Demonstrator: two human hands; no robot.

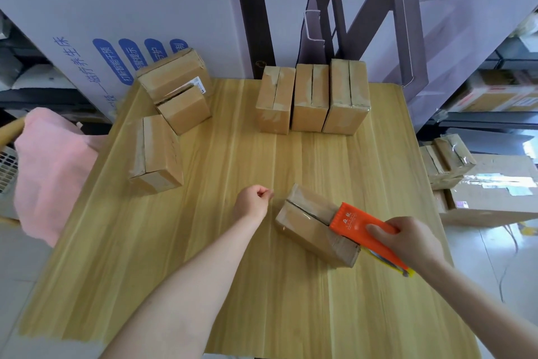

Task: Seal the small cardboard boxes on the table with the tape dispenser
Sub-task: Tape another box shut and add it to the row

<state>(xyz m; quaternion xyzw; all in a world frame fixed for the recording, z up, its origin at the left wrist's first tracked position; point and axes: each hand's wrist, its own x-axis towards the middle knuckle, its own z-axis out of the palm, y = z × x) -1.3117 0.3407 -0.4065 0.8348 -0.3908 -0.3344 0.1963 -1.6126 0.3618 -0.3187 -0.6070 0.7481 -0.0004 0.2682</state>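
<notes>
— Where's the dispenser (358, 223)?

— Lower right of the frame. The right hand (413, 245) grips it, fingers wrapped over its orange body, thumb side hidden. Its front edge lies on the near box (305, 219), over the slit between the flaps.

— And that box?

— Flat on the table (233, 286), right of centre and low in the frame, turned at an angle. Clear tape shows on its top just ahead of the dispenser.

— The left hand (253, 201)?

— Just left of the box, at the centre. Its fingers are curled into a loose fist, thumb against the forefinger. I see nothing in it, and it seems apart from the box.

— Other boxes?

— A row of three (310, 98) stands at the top centre, side by side and touching, seams facing the camera. Three more (174, 96) sit at upper left: one (158, 152) alone, nearer the camera, and two behind it, the rear one tilted against the wall.

— Anything off the table?

— A pink cloth (49, 166) at the left edge, and a stack of cartons (448, 160) at the right edge.
</notes>
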